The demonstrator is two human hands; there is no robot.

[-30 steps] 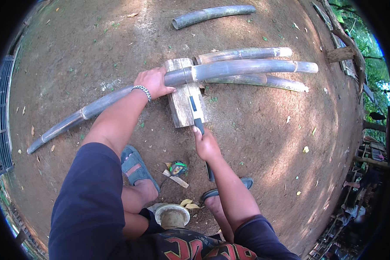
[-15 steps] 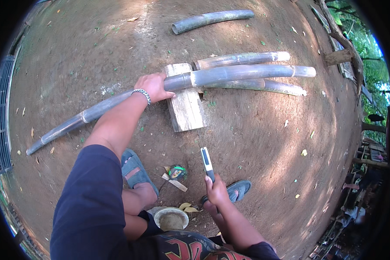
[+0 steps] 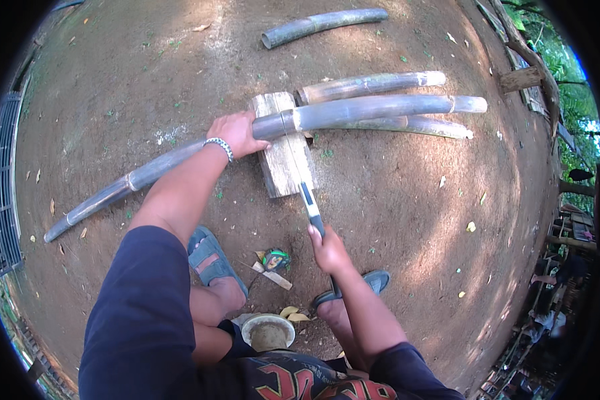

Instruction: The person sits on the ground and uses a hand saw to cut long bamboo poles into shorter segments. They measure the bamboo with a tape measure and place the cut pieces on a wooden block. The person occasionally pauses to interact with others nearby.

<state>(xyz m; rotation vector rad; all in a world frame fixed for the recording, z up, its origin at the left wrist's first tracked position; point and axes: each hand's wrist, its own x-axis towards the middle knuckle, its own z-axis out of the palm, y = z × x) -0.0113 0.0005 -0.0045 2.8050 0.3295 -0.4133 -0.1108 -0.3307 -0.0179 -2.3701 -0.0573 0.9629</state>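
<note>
One long bamboo pole (image 3: 367,111) crosses a wooden block (image 3: 288,170), upper centre of the frame. I observe the left hand (image 3: 236,133), fingers clamped over the pole beside a cut (image 3: 287,123); right hand (image 3: 329,251), lower centre, fingers wrapped round a saw (image 3: 309,199).

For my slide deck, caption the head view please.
Left hand holds a bamboo pole across a wooden block; right hand grips a handsaw.

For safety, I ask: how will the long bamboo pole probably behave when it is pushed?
The long bamboo pole may roll, being round, unless the left hand steadies it. It is probably light for its size: the shorter bamboo piece beyond is hollow. It could be weaker at the dark line over the wooden block.
</note>
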